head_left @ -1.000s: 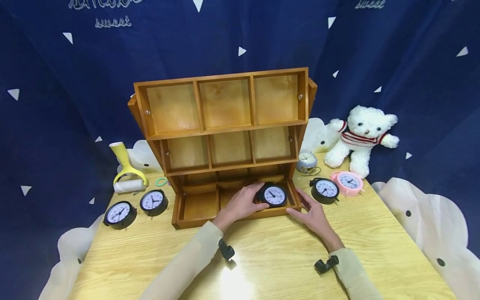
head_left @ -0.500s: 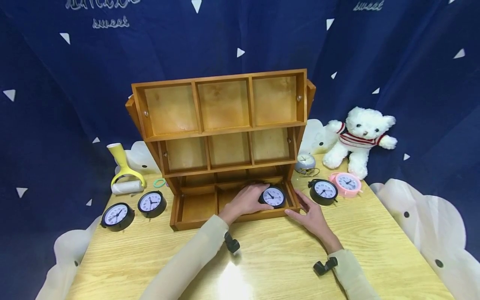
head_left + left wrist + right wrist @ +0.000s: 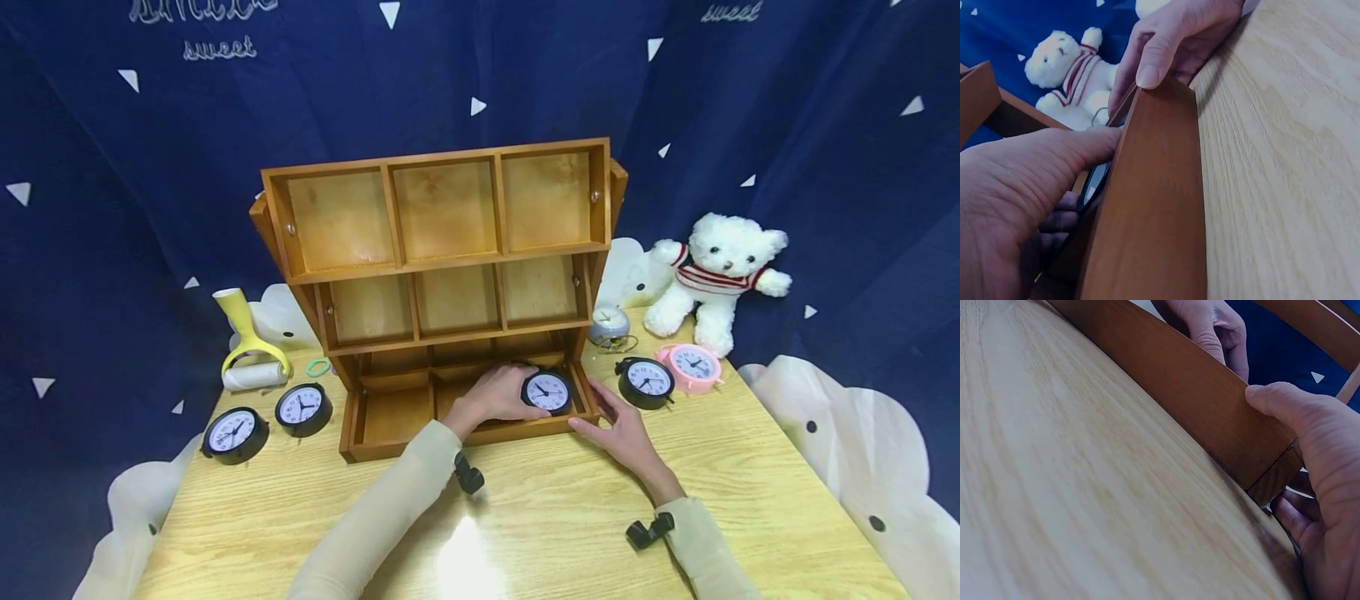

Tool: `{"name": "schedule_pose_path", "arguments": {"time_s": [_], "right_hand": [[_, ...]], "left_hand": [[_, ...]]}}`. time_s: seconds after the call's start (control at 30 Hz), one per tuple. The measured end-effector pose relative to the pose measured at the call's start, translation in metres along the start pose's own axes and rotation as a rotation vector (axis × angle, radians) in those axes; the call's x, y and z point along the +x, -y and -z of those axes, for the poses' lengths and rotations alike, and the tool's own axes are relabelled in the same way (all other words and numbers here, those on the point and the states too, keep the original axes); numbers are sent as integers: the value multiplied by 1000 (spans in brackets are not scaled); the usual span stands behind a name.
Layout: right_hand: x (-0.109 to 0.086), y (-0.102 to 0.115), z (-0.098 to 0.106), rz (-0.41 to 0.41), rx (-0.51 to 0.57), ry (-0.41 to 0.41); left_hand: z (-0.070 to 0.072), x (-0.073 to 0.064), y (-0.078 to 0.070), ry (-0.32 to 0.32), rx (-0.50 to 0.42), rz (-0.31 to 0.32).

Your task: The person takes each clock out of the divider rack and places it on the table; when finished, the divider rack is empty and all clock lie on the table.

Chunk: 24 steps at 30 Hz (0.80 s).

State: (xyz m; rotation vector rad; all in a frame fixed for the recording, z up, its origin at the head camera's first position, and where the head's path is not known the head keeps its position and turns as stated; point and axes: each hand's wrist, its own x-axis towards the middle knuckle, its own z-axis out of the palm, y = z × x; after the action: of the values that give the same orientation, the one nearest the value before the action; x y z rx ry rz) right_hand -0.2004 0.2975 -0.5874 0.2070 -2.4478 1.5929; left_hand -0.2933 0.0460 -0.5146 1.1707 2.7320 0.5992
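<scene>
In the head view, a black alarm clock (image 3: 547, 392) with a white face sits tilted back in the bottom right compartment of a brown wooden tiered shelf (image 3: 450, 264). My left hand (image 3: 498, 394) grips the clock from its left side, thumb low near the front board and the other fingers behind, partly hidden. At the shelf's front right corner, my right hand (image 3: 624, 429) holds the frame. The right wrist view shows its thumb on top of the front board (image 3: 1179, 381) and its fingers round the end.
Right of the shelf stand another black clock (image 3: 647, 382), a pink clock (image 3: 693, 367), a grey-blue clock (image 3: 609, 322) and a white teddy bear (image 3: 723, 275). To the left are two black clocks (image 3: 235, 434) (image 3: 303, 408), a yellow-handled lint roller (image 3: 251, 346) and a green ring (image 3: 318, 367).
My left wrist and forearm have shifted a little to the right, with the thumb further along the clock's lower edge. The right hand keeps its hold on the corner; the clock stays in its compartment.
</scene>
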Motion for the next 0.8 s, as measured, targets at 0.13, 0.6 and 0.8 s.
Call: {"name": "schedule_pose_path", "arguments": {"time_s": [0.13,0.6,0.8], "right_hand": [[0,0,0,-10,3,3],[1,-1,2,5,10,17],[0,0,2,5,15,9]], "left_hand": [[-1,2,4,-9,-4,-29],[1,8,10,2,36,-68],[-2,11,11,-25,-17,-66]]}}
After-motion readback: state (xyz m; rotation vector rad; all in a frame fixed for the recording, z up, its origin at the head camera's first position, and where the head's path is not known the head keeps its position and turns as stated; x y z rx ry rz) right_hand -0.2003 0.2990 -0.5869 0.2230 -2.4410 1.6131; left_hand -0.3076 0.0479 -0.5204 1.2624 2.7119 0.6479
